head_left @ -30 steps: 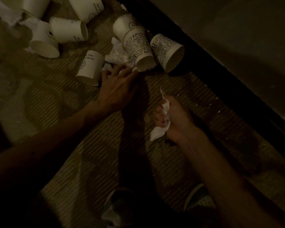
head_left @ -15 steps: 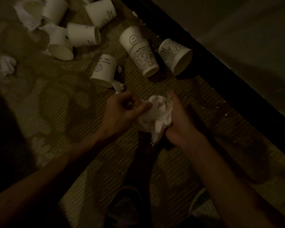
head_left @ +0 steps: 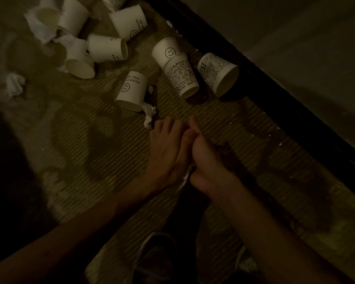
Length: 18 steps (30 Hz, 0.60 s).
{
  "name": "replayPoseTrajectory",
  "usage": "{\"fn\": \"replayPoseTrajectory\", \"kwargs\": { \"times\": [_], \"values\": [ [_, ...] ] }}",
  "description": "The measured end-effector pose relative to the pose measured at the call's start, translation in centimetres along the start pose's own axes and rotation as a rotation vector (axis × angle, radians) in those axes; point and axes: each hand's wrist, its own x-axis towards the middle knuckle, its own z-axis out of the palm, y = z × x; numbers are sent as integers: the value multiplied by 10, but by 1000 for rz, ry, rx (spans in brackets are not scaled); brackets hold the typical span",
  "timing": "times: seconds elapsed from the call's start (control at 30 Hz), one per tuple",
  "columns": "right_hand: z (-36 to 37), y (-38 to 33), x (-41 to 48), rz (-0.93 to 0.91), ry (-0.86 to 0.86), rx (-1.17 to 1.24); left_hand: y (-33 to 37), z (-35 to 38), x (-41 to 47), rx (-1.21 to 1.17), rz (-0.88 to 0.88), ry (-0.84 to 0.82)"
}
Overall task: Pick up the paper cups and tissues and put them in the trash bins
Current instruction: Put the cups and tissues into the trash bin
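My left hand (head_left: 166, 152) and my right hand (head_left: 203, 158) are pressed together low over the woven mat. A wad of tissues (head_left: 185, 178) is squeezed between them, showing only as a white sliver by the wrists. My right hand curls round it; my left hand lies flat against it with fingers fairly straight. Several paper cups lie tipped beyond: a smiley cup (head_left: 132, 91) nearest, a plain smiley cup (head_left: 168, 51) nested with a patterned cup (head_left: 183, 78), and another patterned cup (head_left: 217, 73). A small crumpled tissue (head_left: 149, 115) lies just beyond my left fingertips.
More white cups (head_left: 107, 48) and torn tissue (head_left: 39, 27) are scattered at the top left, with a tissue ball (head_left: 14, 85) at the left edge. A dark baseboard (head_left: 244, 89) and wall run diagonally on the right. My shoes (head_left: 158, 259) are at the bottom. No bin shows.
My left hand drew a tissue back from the cups and joined my right hand. The loose white wad is now pressed between both hands and almost hidden.
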Motion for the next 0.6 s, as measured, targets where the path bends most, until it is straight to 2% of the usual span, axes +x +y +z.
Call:
{"fn": "replayPoseTrajectory", "kwargs": {
  "times": [0.03, 0.1, 0.2, 0.27, 0.33, 0.4, 0.5, 0.6],
  "values": [
    [2, 0, 1, -3, 13, -2, -3, 1, 1, -2, -70, -13],
    [3, -1, 4, -46, 66, 26, -5, -3, 7, -154, -239, -3],
    [-3, -6, 9, -108, 148, 22, -20, -12, 15, -129, -209, 25],
    [-8, -11, 11, -98, 173, 33, -39, -22, 22, -84, -291, -4],
    [-11, -15, 14, -111, 210, 7, -55, -26, 24, 48, -375, -107],
    [-12, -15, 19, -156, 267, -53, -67, -26, 22, 203, -360, -217],
    [-13, -12, 22, -215, 268, -60, -77, -25, 27, 128, -393, -141],
    [-14, -12, 21, -215, 273, 2, -80, -31, 32, 81, -400, -192]
  ]
}}
